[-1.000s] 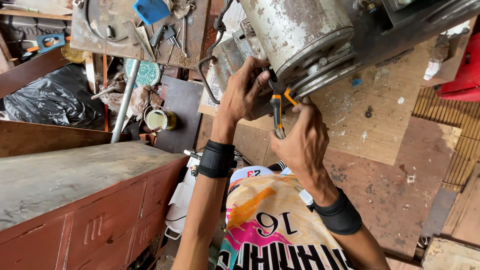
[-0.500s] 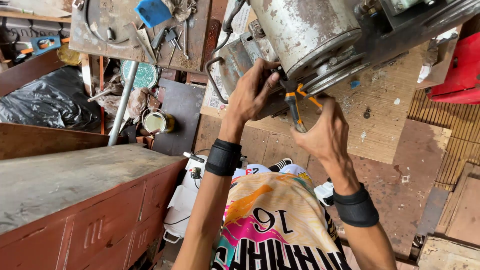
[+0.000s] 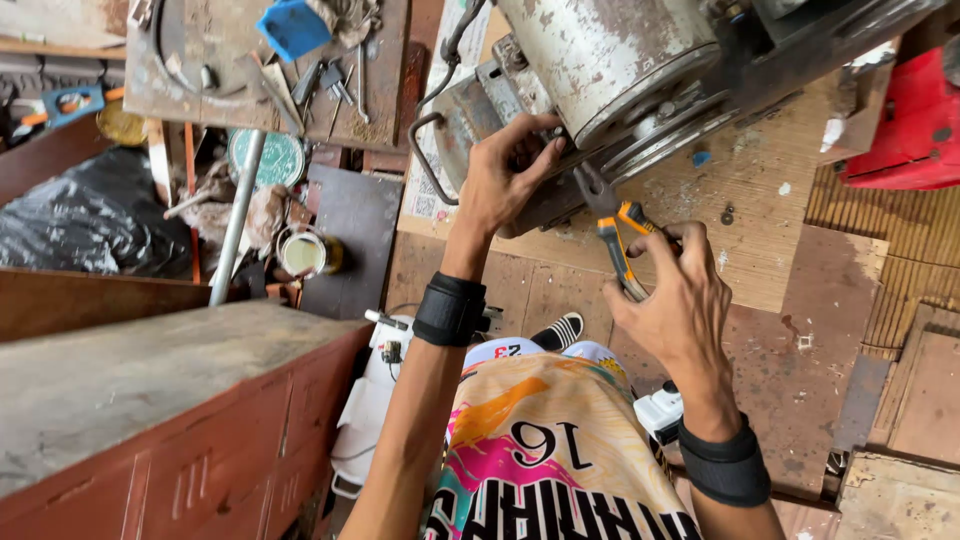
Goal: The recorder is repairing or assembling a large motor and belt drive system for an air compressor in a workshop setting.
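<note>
One pliers (image 3: 618, 240), two hands (image 3: 505, 180), one motor (image 3: 610, 60)

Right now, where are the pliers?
Head view, centre-right: the pliers are in the right hand, nose at the motor, beside the left hand.

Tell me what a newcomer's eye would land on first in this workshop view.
First, the big grey, rust-stained motor at top centre, lying on a wooden board. Just below it, the left hand presses against the motor's end while the right hand grips orange-handled pliers whose nose points at the housing. At far right a red object stands out, and a blue one sits among scattered tools at top left.
</note>
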